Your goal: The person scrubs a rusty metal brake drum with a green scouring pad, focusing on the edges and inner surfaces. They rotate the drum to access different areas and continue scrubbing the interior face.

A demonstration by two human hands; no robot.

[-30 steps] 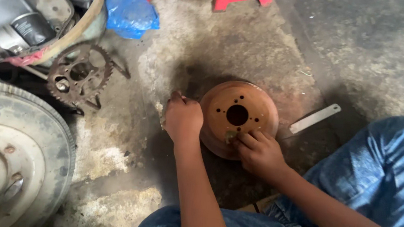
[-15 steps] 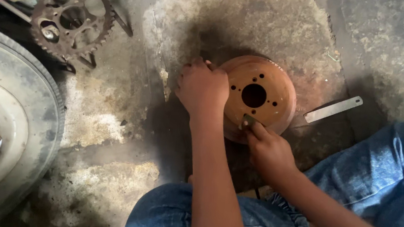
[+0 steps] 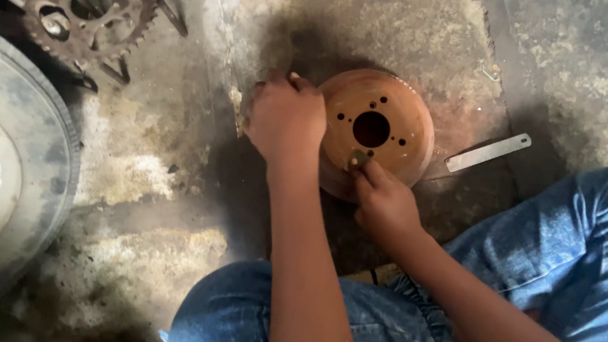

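Two bare hands work on one rusty brake drum (image 3: 375,129) lying flat on the concrete floor (image 3: 154,179), between the person's blue-jeaned knees (image 3: 571,249) and the far stains. Nearest, the right hand (image 3: 386,205) has its fingers (image 3: 367,171) pinched on a small dull washer-like piece (image 3: 357,157), now set on the drum face just below the centre hole; a second ago the same fingers sat lower, at the near rim, so the piece has come up toward the bolt holes. Left hand (image 3: 287,117) has shifted from the floor beside the drum onto its left edge, fingers curled over the rim, bracing it. Drum itself appears unmoved. Right of it, just apart, a flat metal strip (image 3: 488,151) lies free. Left, well apart, sit a tyre (image 3: 29,167) and, farther back, a toothed sprocket (image 3: 86,5). Open floor shows beyond the drum and between drum and tyre; the legs close off the near side.
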